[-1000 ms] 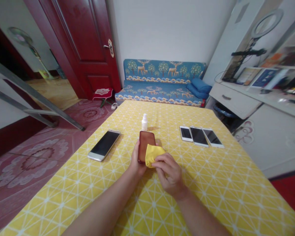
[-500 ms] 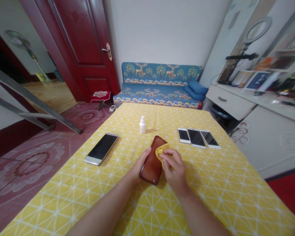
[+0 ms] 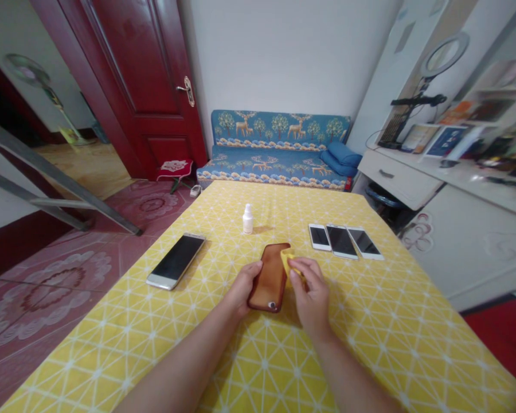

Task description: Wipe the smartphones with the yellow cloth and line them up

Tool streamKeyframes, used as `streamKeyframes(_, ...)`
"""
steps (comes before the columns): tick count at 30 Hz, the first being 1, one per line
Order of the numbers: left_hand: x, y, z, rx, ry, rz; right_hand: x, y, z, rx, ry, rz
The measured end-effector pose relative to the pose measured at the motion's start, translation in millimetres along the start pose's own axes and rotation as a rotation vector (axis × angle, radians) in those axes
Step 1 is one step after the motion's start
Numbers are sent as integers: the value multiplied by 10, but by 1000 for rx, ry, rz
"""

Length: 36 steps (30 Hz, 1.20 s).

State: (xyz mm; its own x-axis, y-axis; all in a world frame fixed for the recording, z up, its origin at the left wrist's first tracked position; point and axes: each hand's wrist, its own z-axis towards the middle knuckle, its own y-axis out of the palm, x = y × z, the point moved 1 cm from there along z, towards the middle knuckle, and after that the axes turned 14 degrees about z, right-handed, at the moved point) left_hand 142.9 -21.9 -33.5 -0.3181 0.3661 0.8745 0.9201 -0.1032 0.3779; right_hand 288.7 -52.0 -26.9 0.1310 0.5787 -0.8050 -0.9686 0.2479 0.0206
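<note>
My left hand (image 3: 244,285) grips the left edge of a brown phone case (image 3: 267,278), thumb on its face. The case is tilted above the table, with a camera opening near its lower right corner; whether a phone sits inside I cannot tell. A yellow cloth (image 3: 287,261) is pinched between the thumb and fingers of my right hand (image 3: 312,289), at the case's upper right edge. Beyond them a white spray bottle (image 3: 247,219) stands upright.
On the left lies a large phone (image 3: 177,261) with a dark screen. Three white-framed phones lie side by side on the right, the middle one (image 3: 341,241) largest. A yellow patterned cloth (image 3: 266,367) covers the table. Behind it is a blue sofa (image 3: 279,155).
The case has turned in my left hand, so its face looks lighter and the camera opening shows more. My right hand has shifted the cloth slightly towards the case's right edge.
</note>
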Motion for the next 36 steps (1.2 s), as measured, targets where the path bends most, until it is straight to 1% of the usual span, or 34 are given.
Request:
streamKeyframes(2, 0, -17, 28, 58, 46, -47, -61, 62, -43, -111, -56, 18)
streamKeyframes(4, -5, -33, 46, 106, 91, -102, -114, 104, -75, -185, -90, 46)
streamKeyframes(6, -11, -53, 61, 145, 117, -158, -150, 125, -92, -222, -103, 75)
streamKeyframes(10, -25, -114, 107, 213, 160, -269, -177, 137, -94, -242, -151, 71)
streamKeyframes(12, -33, -132, 135, 201, 187, -323, -165, 148, -95, -233, -187, 38)
streamKeyframes(14, -40, -125, 156, 152, 235, -364, -134, 169, -105, -229, -213, 5)
streamKeyframes(16, -41, -97, 162, 104, 292, -385, -94, 193, -124, -263, -213, -16)
streamKeyframes(18, -26, -68, 155, 83, 324, -396, -65, 215, -150, -358, -183, -21)
streamKeyframes(20, 16, -63, 142, 66, 328, -418, -60, 226, -176, -499, -128, -38)
streamKeyframes(22, 90, -102, 131, 69, 329, -472, -77, 229, -193, -639, -70, -79)
streamKeyframes(24, 181, -179, 122, 100, 320, -543, -98, 231, -198, -722, -17, -104)
streamKeyframes(25, 225, -222, 117, 118, 308, -575, -105, 233, -195, -730, 14, -92)
streamKeyframes(26, 266, -261, 108, 118, 296, -598, -107, 236, -189, -707, 53, -60)
streamKeyframes(27, 300, -289, 96, 95, 287, -611, -103, 239, -180, -656, 104, -12)
streamKeyframes(28, 327, -302, 78, 49, 284, -614, -95, 243, -172, -581, 171, 44)
streamKeyframes(30, 352, -280, 27, -72, 296, -582, -67, 251, -161, -410, 361, 182)
streamKeyframes(32, 337, -204, -35, -169, 324, -504, -33, 265, -163, -299, 578, 364)
streamKeyframes(34, 294, -102, -88, -222, 338, -386, -7, 275, -169, -274, 733, 542)
streamKeyframes(36, 242, -8, -121, -254, 328, -265, 10, 266, -165, -288, 810, 650)
